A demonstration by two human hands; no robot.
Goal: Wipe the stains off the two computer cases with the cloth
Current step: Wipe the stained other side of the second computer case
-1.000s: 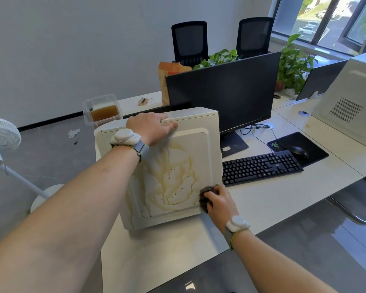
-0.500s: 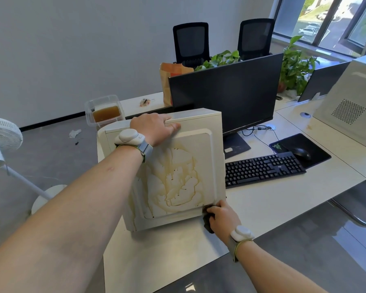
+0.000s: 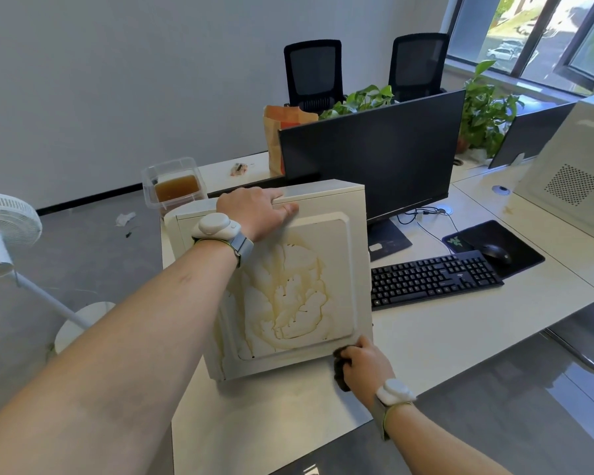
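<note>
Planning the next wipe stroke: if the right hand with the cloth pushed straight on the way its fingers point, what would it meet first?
Probably the stained computer case: the right hand holds the cloth at its lower right corner, though depth is unclear.

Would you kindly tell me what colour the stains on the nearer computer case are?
Yellowish-brown streaks on the white case, clearest in the head view.

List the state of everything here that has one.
Near case: upright, side panel stained.
Cloth: bunched in the right hand, at the case's lower corner.
Left hand: resting on the case's top edge.
Monitor: off.
Tub: open, brown liquid inside.
</note>
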